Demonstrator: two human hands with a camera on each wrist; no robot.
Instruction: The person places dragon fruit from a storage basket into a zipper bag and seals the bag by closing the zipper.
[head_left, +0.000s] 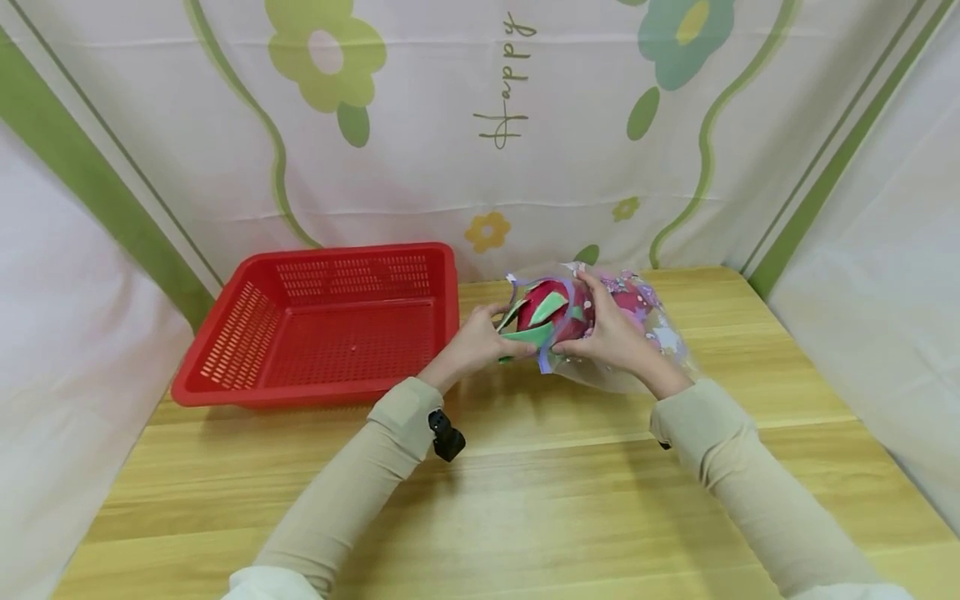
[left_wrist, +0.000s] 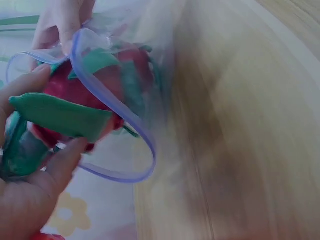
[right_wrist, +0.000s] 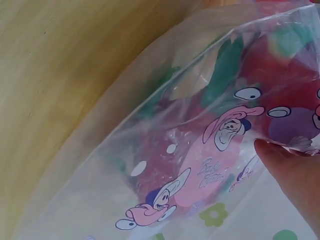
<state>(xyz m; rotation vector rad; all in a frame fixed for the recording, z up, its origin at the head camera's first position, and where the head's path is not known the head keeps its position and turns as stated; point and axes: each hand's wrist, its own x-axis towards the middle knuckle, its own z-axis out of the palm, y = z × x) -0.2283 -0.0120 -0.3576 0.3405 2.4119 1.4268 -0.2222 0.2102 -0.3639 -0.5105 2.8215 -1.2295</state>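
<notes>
A red dragon fruit (head_left: 534,302) with green leaf-like scales lies at the mouth of a clear printed zip bag (head_left: 666,337), partly inside it. My left hand (head_left: 474,343) grips the fruit's leafy end, thumb and fingers on either side, as the left wrist view also shows. On the bag, my right hand (head_left: 613,332) holds the plastic around the fruit near the purple zip edge (left_wrist: 117,102). Deeper in the bag, another red and green shape (right_wrist: 160,145) shows through the pink cartoon print; its outline is blurred by the plastic.
A red perforated plastic basket (head_left: 315,392) stands at the left on the wooden table (head_left: 540,492). Behind the table hangs a white curtain (head_left: 435,158) with flower prints. Further cloth panels close in both sides.
</notes>
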